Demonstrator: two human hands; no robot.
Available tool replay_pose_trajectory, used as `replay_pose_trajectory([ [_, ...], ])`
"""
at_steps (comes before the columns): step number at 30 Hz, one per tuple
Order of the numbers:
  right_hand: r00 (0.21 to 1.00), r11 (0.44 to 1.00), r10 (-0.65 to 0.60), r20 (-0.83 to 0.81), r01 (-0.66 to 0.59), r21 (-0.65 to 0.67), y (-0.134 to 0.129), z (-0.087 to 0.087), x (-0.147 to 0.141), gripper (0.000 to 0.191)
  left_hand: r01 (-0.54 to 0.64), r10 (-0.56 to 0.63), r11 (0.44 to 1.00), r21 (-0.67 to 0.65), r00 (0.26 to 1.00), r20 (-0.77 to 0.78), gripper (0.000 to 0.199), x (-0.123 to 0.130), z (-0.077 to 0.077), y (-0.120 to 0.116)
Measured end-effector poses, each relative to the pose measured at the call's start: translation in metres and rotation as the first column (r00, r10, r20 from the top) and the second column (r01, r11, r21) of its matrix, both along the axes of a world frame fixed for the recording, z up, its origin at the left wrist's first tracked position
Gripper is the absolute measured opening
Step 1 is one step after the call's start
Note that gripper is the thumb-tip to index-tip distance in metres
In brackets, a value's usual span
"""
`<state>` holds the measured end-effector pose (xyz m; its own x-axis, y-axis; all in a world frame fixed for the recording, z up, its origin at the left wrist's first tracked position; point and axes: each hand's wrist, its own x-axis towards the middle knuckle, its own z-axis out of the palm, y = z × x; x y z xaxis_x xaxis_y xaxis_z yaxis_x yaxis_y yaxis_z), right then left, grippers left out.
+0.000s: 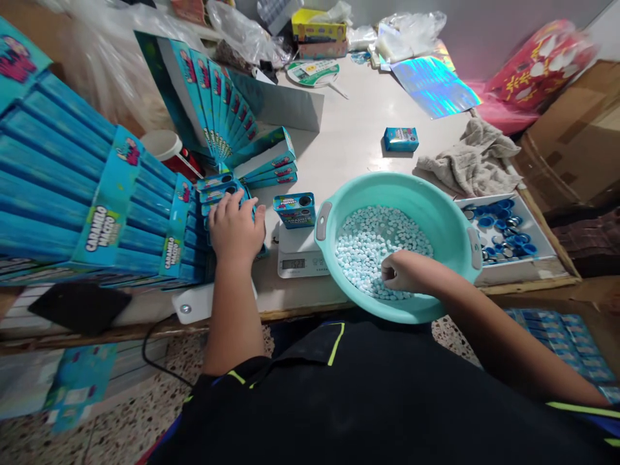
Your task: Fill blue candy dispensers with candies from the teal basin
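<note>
My left hand [236, 229] rests over a row of small blue candy boxes [217, 183], its fingers and thumb apart. In a turquoise basin [436, 201] on the right lie many pale blue candies [361, 248]. My right hand [411, 274] is down among them with its fingers curled closed; whatever they may hold is hidden. Between the hands, a single blue box [294, 210] with a round dark opening on top stands on a white digital scale [296, 261]. The scale's display is lit.
Blue display cartons [104, 213] are stacked at the left, beside a white-lidded cup [167, 148]. One blue box [401, 139] lies behind the basin, near a grey cloth [477, 158]. A white tray [545, 248] of blue caps sits at the right. Plastic bags [247, 32] line the back.
</note>
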<state>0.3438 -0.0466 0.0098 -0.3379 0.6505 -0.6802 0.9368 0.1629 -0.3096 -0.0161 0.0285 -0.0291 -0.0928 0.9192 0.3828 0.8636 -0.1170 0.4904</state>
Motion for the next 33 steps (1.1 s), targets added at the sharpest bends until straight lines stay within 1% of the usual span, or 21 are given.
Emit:
replay_pose_trajectory([
  [3, 0.999, 1.000, 0.002, -0.039, -0.001, 0.020, -0.001, -0.003, 0.001, 0.016, -0.007, 0.006, 1.000, -0.008, 1.000, -0.023, 0.036, 0.000, 0.001, -0.002],
  [6, 1.000, 1.000, -0.016, 0.014, 0.016, 0.025, -0.004, -0.008, -0.001, 0.023, 0.008, -0.008, 1.000, -0.006, 1.000, -0.025, 0.034, 0.000, 0.003, -0.004],
  [8, 0.998, 0.999, 0.000, 0.055, -0.002, 0.037, -0.008, -0.011, -0.004, 0.025, 0.015, -0.015, 1.000, -0.005, 1.000, -0.010, 0.033, 0.000, 0.003, -0.004],
  [13, 0.990, 0.997, 0.060, 0.124, -0.065, 0.039, -0.011, -0.013, -0.011, 0.015, 0.011, -0.010, 1.000, -0.019, 1.000, 0.014, 0.032, -0.001, 0.004, -0.009],
  [16, 0.992, 0.995, 0.082, 0.096, -0.087, 0.053, -0.003, -0.011, -0.015, 0.012, 0.022, -0.022, 0.999, -0.028, 1.000, 0.008, 0.034, -0.002, 0.005, -0.012],
  [18, 0.992, 0.990, 0.104, 0.074, -0.110, 0.089, 0.009, -0.003, -0.019, 0.012, 0.018, -0.018, 0.999, -0.035, 1.000, 0.004, 0.036, -0.002, 0.005, -0.014],
  [20, 0.993, 0.980, 0.113, 0.047, -0.119, 0.161, 0.024, 0.012, -0.026, 0.012, 0.011, -0.011, 0.999, -0.042, 1.000, 0.007, 0.037, -0.003, 0.005, -0.015],
  [21, 0.993, 0.969, 0.114, 0.021, -0.116, 0.219, 0.033, 0.022, -0.031, 0.012, 0.012, -0.012, 0.999, -0.047, 1.000, 0.010, 0.038, -0.003, 0.005, -0.015],
  [24, 0.984, 0.910, 0.134, -0.122, -0.073, 0.409, 0.064, 0.054, -0.049, 0.012, 0.031, -0.030, 0.998, -0.050, 0.999, 0.022, 0.039, -0.004, 0.004, -0.016],
  [26, 0.952, 0.875, 0.181, -0.247, -0.041, 0.483, 0.084, 0.071, -0.065, 0.016, 0.040, -0.039, 0.998, -0.038, 0.999, 0.027, 0.038, -0.004, 0.003, -0.016],
  [27, 0.927, 0.864, 0.209, -0.311, -0.026, 0.502, 0.094, 0.077, -0.074, 0.018, 0.040, -0.039, 0.999, -0.033, 0.999, 0.025, 0.037, -0.005, 0.003, -0.016],
  [29, 0.885, 0.850, 0.259, -0.386, -0.019, 0.526, 0.111, 0.082, -0.092, 0.022, 0.035, -0.035, 0.999, -0.026, 0.999, 0.009, 0.036, -0.005, 0.003, -0.017],
  [30, 0.877, 0.842, 0.283, -0.387, -0.035, 0.538, 0.117, 0.082, -0.100, 0.022, 0.033, -0.033, 0.999, -0.024, 0.999, -0.001, 0.036, -0.005, 0.003, -0.017],
  [33, 0.894, 0.817, 0.352, -0.278, -0.149, 0.557, 0.129, 0.077, -0.117, 0.020, 0.036, -0.037, 0.999, -0.026, 0.999, -0.027, 0.037, -0.006, 0.004, -0.017],
])
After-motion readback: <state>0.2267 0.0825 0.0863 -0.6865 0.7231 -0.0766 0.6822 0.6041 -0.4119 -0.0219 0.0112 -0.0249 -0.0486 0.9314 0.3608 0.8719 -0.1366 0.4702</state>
